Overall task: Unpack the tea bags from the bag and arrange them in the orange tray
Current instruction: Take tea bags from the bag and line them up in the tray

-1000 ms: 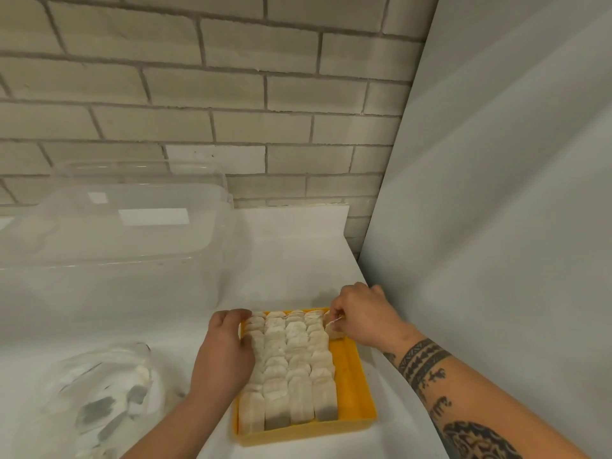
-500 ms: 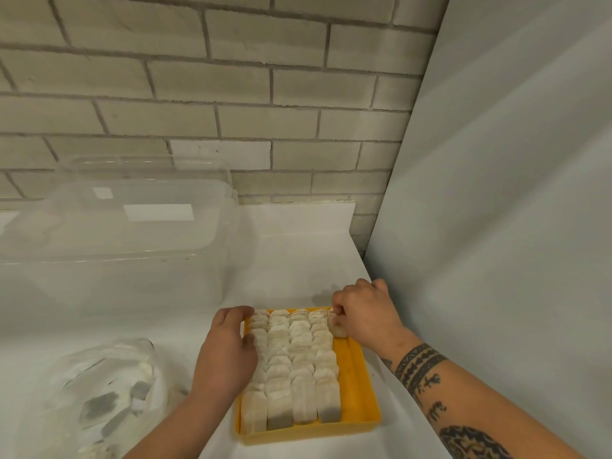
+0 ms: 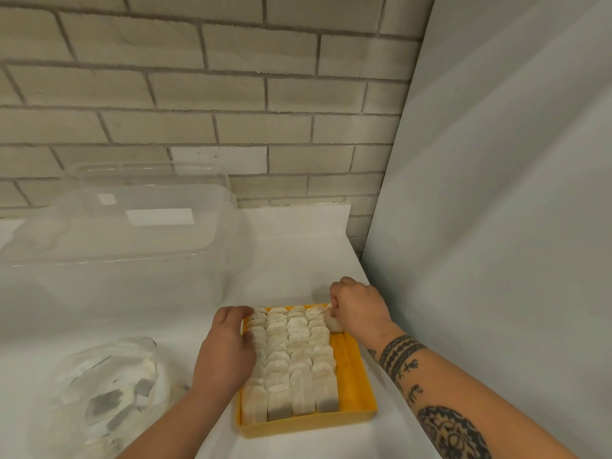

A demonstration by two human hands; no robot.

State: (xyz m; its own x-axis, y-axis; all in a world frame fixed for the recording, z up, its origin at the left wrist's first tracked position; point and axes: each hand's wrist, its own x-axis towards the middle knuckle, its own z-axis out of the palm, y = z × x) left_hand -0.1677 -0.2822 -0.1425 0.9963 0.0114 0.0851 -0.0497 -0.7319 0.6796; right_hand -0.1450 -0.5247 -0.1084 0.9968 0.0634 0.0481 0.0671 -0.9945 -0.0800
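An orange tray (image 3: 356, 376) sits on the white counter, packed with several overlapping rows of pale tea bags (image 3: 294, 356); its right lane is mostly bare. My right hand (image 3: 359, 309) pinches one tea bag (image 3: 332, 322) at the tray's far right corner. Over the tray's left edge lies my left hand (image 3: 228, 352), its fingers resting on the leftmost row and the far left corner. A clear plastic bag (image 3: 106, 392) with several more tea bags lies at the lower left.
A large clear plastic bin (image 3: 116, 233) with a lid stands at the back left against the brick wall. A grey panel (image 3: 496, 226) rises close along the tray's right side. The white counter (image 3: 291, 260) lies behind the tray.
My right hand has lowered the pinched tea bag a little further into the far right corner of the tray. My left hand has stayed on the left row.
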